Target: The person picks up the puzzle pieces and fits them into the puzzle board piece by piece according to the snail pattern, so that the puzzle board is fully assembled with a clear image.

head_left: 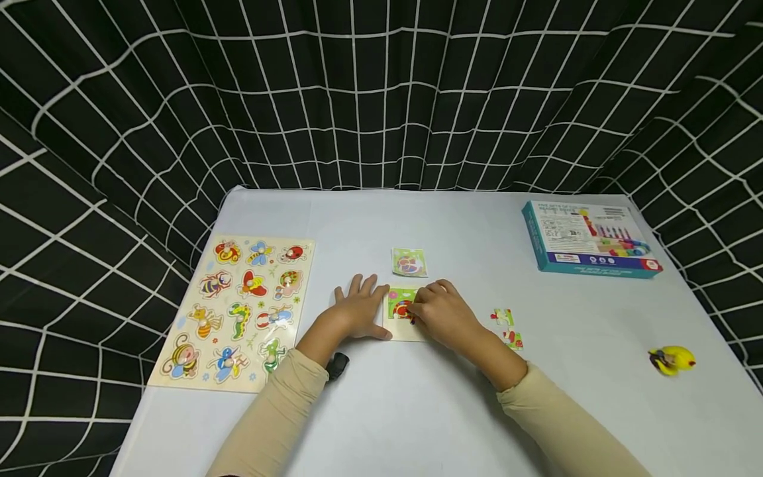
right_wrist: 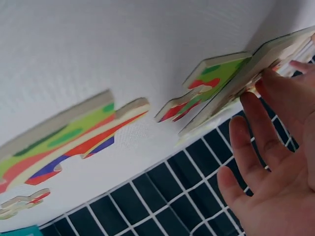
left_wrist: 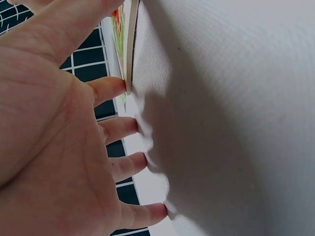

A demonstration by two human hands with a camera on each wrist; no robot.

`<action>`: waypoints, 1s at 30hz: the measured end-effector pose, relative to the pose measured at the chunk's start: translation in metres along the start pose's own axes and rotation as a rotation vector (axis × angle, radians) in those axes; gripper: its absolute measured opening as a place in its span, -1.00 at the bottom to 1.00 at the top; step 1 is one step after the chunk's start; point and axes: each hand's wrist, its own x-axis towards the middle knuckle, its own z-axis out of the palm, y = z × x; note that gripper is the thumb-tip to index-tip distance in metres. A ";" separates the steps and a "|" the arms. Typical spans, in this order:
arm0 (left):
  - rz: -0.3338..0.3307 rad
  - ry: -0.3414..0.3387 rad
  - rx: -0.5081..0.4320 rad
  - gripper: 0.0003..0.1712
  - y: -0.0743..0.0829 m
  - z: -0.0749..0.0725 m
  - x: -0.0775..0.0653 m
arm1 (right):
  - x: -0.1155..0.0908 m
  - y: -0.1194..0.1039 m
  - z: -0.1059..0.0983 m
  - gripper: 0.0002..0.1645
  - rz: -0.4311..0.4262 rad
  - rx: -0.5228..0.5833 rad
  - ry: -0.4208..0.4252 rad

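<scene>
A small square puzzle board (head_left: 405, 332) lies in front of me, its upper part filled with a green and red picture and its lower strip bare wood. My left hand (head_left: 356, 314) is spread at the board's left side, index fingertip at the upper corner and thumb at the lower one. In the left wrist view, fingertips touch the board's edge (left_wrist: 131, 54). My right hand (head_left: 447, 317) reaches over the right part, thumb and index finger pinching a puzzle piece (head_left: 412, 318) mostly hidden by the fingers. The right wrist view shows a loose piece (right_wrist: 224, 73) beside the board.
Two loose pieces (head_left: 503, 317) lie right of my right hand. Beyond the board is a small square picture puzzle (head_left: 409, 262). A large insect puzzle board (head_left: 235, 311) occupies the left, a blue-edged box (head_left: 596, 238) the back right, and a yellow toy (head_left: 673, 360) the far right.
</scene>
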 end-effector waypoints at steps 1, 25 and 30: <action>-0.001 -0.001 -0.001 0.13 0.000 0.000 0.000 | 0.000 0.000 0.000 -0.86 0.005 -0.001 -0.005; 0.005 0.000 -0.033 0.12 -0.002 0.000 -0.002 | -0.096 0.094 -0.031 -0.69 0.385 0.176 -0.130; 0.011 -0.002 -0.033 0.12 0.000 -0.001 -0.003 | -0.103 0.098 -0.030 -0.69 0.384 0.189 -0.155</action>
